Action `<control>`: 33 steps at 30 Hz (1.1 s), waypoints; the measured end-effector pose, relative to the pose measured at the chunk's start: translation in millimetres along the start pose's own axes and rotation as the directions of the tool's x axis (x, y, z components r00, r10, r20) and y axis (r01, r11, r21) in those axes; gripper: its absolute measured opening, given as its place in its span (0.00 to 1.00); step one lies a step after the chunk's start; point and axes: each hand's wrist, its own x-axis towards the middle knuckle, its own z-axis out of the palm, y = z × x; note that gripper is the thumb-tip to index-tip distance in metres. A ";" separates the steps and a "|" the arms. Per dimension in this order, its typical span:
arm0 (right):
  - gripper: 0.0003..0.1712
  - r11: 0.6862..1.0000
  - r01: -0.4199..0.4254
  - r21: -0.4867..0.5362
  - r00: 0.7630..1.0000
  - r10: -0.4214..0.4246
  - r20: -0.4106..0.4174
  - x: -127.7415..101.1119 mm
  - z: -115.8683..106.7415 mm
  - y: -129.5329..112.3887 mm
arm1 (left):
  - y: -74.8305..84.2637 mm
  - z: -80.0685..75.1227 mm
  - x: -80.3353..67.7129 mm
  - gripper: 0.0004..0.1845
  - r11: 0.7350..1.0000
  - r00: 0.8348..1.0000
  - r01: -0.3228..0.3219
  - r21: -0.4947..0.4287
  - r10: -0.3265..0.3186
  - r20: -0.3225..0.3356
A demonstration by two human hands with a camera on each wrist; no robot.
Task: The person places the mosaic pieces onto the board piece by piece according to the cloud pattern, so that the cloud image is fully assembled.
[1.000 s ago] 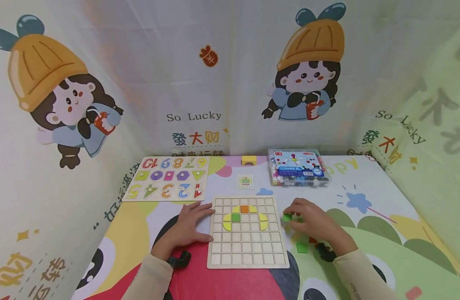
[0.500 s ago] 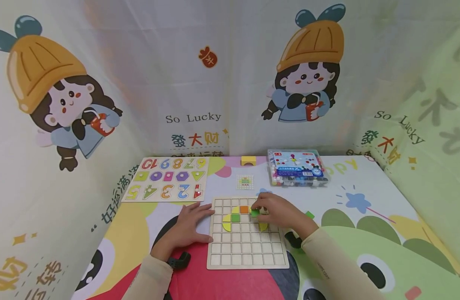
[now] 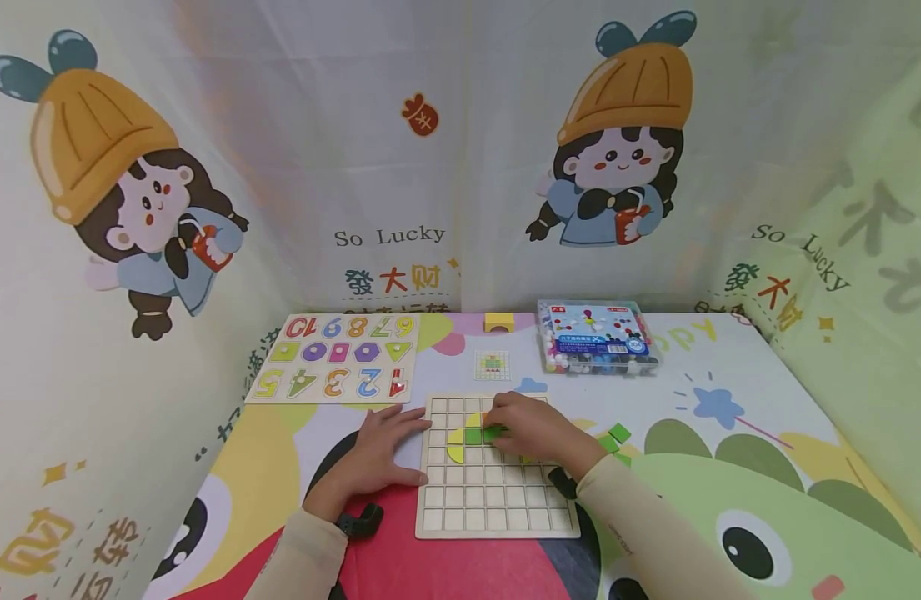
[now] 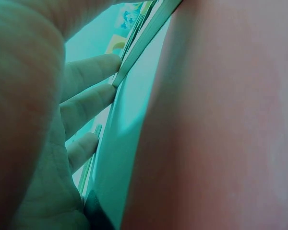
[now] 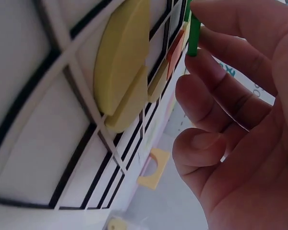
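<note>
A wooden grid board (image 3: 498, 508) lies on the table between the two hands. My left hand (image 3: 381, 450) rests along its left edge, fingers extended; in the left wrist view, fingertips (image 4: 108, 91) meet the board's side. Over the upper middle of the grid, my right hand (image 3: 535, 429) pinches a green square tile (image 5: 194, 36) between thumb and fingers. The tile stands on edge to the right wrist camera, close over the grid. Another green tile (image 3: 473, 436) sits in a cell just left of it. Yellow curved pieces (image 5: 122, 62) and an orange tile (image 5: 175, 50) occupy nearby cells, partly hidden by the hand from above.
Loose green tiles (image 3: 618, 433) lie right of the board, partly behind the right forearm. Farther back are a number puzzle (image 3: 366, 352), a small pattern card (image 3: 493, 365), a yellow arch block (image 3: 498, 322) and a clear plastic box (image 3: 598, 337) of small parts.
My right hand has carried a green tile left from the loose tiles onto the board, ending beside the green tile in its cell. My left hand has stayed at the left edge.
</note>
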 end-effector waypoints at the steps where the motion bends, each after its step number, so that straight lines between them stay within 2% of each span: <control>1: 0.12 1.000 0.005 -0.007 1.000 -0.005 -0.001 0.7 0.9 0.2 | 0.1 -0.1 -0.2 0.44 1.000 1.000 -0.001 -0.001 0.001 0.000; 8: 0.12 0.999 -0.008 -0.039 1.000 0.008 -0.004 1.2 4.9 -0.5 | 0.8 0.0 -0.6 0.44 1.000 1.000 0.003 -0.010 -0.003 0.001; 21: 0.13 0.999 -0.039 -0.013 0.999 0.039 -0.006 -0.8 3.4 -4.1 | 0.0 0.4 -0.4 0.44 1.000 1.000 0.014 -0.006 -0.014 -0.001; 33: 0.11 0.999 -0.032 0.001 0.999 0.032 -0.021 -3.4 2.8 -4.1 | 1.4 -0.5 -0.4 0.44 1.000 1.000 0.019 -0.012 -0.019 0.002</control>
